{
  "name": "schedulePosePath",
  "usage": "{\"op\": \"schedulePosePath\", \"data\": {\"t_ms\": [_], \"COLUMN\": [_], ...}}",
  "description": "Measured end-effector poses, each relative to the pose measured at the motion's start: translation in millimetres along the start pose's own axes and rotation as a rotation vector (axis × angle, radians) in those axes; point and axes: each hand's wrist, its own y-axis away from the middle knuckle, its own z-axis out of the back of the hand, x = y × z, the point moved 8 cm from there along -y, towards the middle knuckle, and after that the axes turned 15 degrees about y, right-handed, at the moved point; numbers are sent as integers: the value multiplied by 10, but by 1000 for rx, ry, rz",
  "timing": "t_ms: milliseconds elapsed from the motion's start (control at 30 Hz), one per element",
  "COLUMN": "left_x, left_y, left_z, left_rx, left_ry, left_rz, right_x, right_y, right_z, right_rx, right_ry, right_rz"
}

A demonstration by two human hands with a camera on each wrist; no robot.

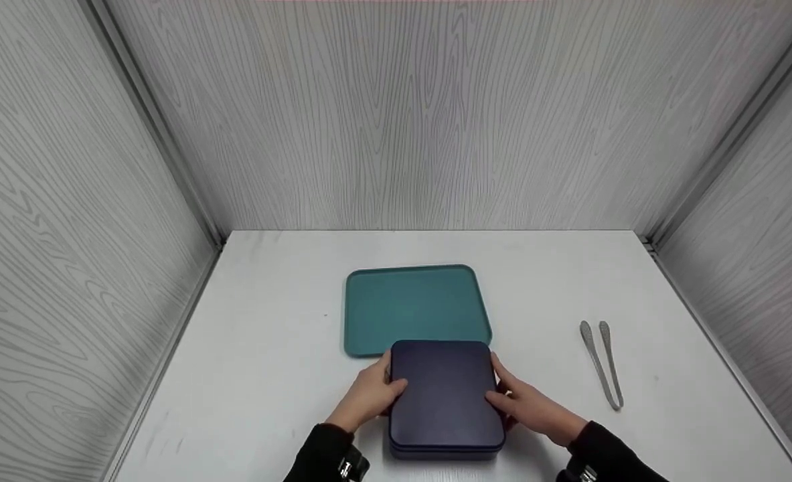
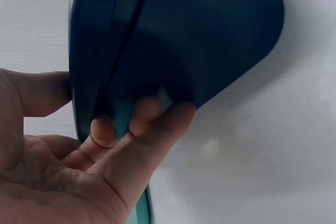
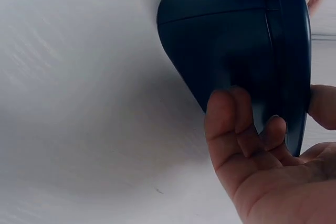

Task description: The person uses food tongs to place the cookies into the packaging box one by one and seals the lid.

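A dark blue rectangular lidded box [image 1: 446, 402] is held between both hands, near the front of the table. My left hand [image 1: 367, 396] grips its left side, thumb on the lid and fingers along the side wall. From the opposite side, my right hand [image 1: 535, 408] holds it the same way. Both wrist views show the box's side [image 2: 173, 40] and the seam under its lid [image 3: 270, 30]. In the head view the box covers part of the near edge of a teal tray [image 1: 416, 308]. Whether its underside touches the table cannot be told.
Silver tongs [image 1: 603, 365] lie on the white table [image 1: 268, 321] to the right, their two arms spread away from me. Grey wood-grain panels [image 1: 396, 120] stand at the back and on both sides.
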Motion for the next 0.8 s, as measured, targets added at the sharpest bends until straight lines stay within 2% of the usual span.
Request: {"op": "schedulePosePath", "data": {"t_ms": [233,567,800], "left_x": [-8,0,40], "left_y": [21,54,26], "left_z": [-5,-26,-17], "left_rx": [-12,-10,8], "left_ry": [22,-13,10], "left_rz": [8,-29,-10], "right_x": [-25,-19,-52], "right_y": [36,78,62], "right_z": [-20,-29,-47], "right_rx": [-3,-8,32], "right_ry": [-42,-74,-92], "right_rz": [-42,-4,27]}}
